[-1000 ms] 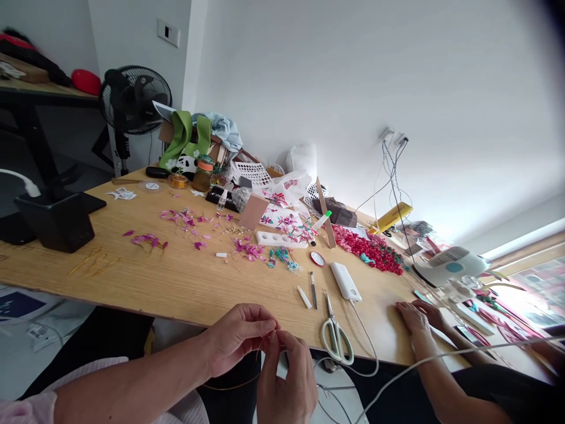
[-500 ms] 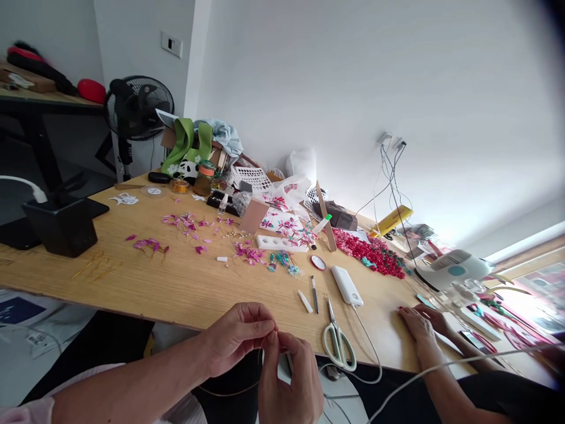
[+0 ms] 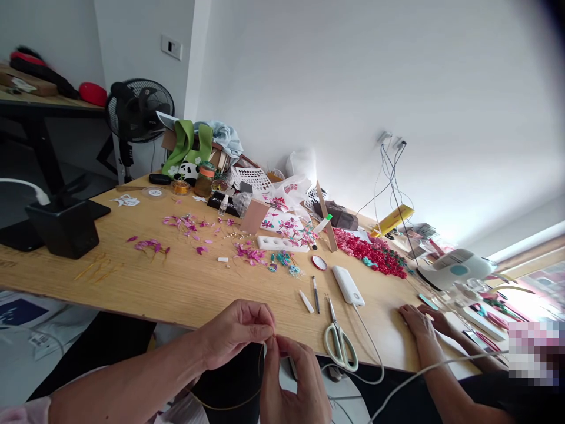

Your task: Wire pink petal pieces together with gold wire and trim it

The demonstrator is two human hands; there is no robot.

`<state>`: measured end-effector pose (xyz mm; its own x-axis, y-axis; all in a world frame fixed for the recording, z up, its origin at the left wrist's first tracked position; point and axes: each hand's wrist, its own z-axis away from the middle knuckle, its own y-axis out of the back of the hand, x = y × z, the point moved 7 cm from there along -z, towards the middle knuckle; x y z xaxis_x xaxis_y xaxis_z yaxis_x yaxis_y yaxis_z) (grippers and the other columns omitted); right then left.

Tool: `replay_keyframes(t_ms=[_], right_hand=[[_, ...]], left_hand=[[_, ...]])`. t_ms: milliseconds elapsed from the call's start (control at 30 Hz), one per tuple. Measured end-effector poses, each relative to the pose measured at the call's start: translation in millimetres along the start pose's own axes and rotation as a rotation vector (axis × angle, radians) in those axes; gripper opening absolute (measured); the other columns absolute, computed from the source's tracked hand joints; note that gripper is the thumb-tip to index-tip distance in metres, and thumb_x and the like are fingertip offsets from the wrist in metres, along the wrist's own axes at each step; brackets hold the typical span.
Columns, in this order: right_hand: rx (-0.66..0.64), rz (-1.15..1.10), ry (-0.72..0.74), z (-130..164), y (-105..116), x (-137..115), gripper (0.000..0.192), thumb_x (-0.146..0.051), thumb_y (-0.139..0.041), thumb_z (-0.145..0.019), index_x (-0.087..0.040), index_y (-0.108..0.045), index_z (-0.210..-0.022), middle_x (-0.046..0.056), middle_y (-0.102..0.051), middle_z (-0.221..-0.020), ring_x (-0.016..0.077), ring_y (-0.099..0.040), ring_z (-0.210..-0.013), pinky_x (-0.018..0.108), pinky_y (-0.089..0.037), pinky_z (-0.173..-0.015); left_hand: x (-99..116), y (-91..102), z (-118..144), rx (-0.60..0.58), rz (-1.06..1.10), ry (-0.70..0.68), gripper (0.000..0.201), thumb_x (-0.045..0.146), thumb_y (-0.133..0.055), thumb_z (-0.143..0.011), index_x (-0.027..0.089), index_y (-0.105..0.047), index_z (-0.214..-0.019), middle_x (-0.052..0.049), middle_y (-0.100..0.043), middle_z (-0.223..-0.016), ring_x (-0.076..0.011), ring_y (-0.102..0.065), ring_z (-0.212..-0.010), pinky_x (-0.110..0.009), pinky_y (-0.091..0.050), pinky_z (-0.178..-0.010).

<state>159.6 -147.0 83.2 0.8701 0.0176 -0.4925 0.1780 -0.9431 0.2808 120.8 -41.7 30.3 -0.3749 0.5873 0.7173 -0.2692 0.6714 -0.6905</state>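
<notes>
My left hand (image 3: 241,331) and my right hand (image 3: 292,377) meet fingertip to fingertip just off the table's front edge. Both pinch, thumb against forefinger. From between them a thin golden strand (image 3: 229,407) droops in a loop over my lap; whether it is wire or thread I cannot tell. What sits right at the fingertips is hidden. Beyond my right hand lie green-handled scissors (image 3: 339,347), a pen (image 3: 315,294) and a white tapered tube (image 3: 306,301). Pink petal pieces (image 3: 249,253) and several golden wires (image 3: 95,268) are spread farther off on the table (image 3: 176,294).
At the right, a co-worker's hands (image 3: 417,323) rest on the table. A white power bank (image 3: 348,285) trails a cable near the scissors. Red flower pieces (image 3: 375,253) are heaped toward the wall. A black box (image 3: 64,227) stands at the left, a fan (image 3: 139,109) behind.
My hands stay pinched together; the right hand has shifted slightly right. The strand's hanging loop has swung a little lower and to the left.
</notes>
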Motion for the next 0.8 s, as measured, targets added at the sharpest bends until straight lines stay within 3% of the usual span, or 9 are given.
replay_keyframes(t_ms=[133,367,500,667,800], right_hand=[[0.038,-0.009,0.028,-1,3,-2,0.007,-0.019,-0.064,-0.084,-0.021,-0.063,-0.077,0.000,-0.064,-0.066,0.0137,-0.061,-0.059,0.025,-0.047,-0.060],[0.009,0.012,-0.051,2,4,6,0.010,-0.026,-0.064,-0.085,-0.021,-0.065,-0.076,0.001,-0.067,-0.068,0.0155,-0.063,-0.062,0.026,-0.047,-0.063],[-0.027,0.043,-0.140,3,1,16,0.018,-0.034,-0.062,-0.087,-0.021,-0.066,-0.074,0.000,-0.066,-0.065,0.0145,-0.061,-0.058,0.025,-0.045,-0.061],[-0.020,0.042,-0.111,4,-2,19,0.018,-0.033,-0.061,-0.088,-0.021,-0.065,-0.076,-0.001,-0.066,-0.067,0.0140,-0.061,-0.060,0.025,-0.044,-0.063],[-0.030,0.056,-0.116,6,-5,21,0.018,-0.033,-0.059,-0.089,-0.020,-0.064,-0.077,0.000,-0.066,-0.068,0.0141,-0.061,-0.062,0.025,-0.043,-0.064]], left_hand=[[3,-0.7,2,0.034,-0.066,-0.037,0.030,0.038,-0.083,-0.065,0.013,-0.065,-0.067,-0.001,-0.053,-0.072,-0.0122,-0.050,-0.068,-0.025,-0.038,-0.067],[5,0.5,4,0.064,-0.204,-0.143,0.029,0.038,-0.077,-0.072,0.013,-0.064,-0.069,0.000,-0.052,-0.073,-0.0113,-0.045,-0.070,-0.023,-0.034,-0.067],[2,5.4,1,0.088,-0.195,-0.106,0.028,0.037,-0.077,-0.072,0.012,-0.066,-0.070,0.000,-0.054,-0.071,-0.0113,-0.048,-0.070,-0.024,-0.036,-0.069],[-4,11.3,-1,0.104,-0.095,0.003,0.033,0.043,-0.075,-0.074,0.011,-0.069,-0.083,-0.004,-0.063,-0.073,-0.0132,-0.055,-0.070,-0.028,-0.041,-0.074],[-2,14.1,2,0.116,-0.191,-0.014,0.036,0.042,-0.078,-0.070,0.011,-0.066,-0.083,-0.004,-0.063,-0.076,-0.0128,-0.056,-0.070,-0.027,-0.042,-0.071]])
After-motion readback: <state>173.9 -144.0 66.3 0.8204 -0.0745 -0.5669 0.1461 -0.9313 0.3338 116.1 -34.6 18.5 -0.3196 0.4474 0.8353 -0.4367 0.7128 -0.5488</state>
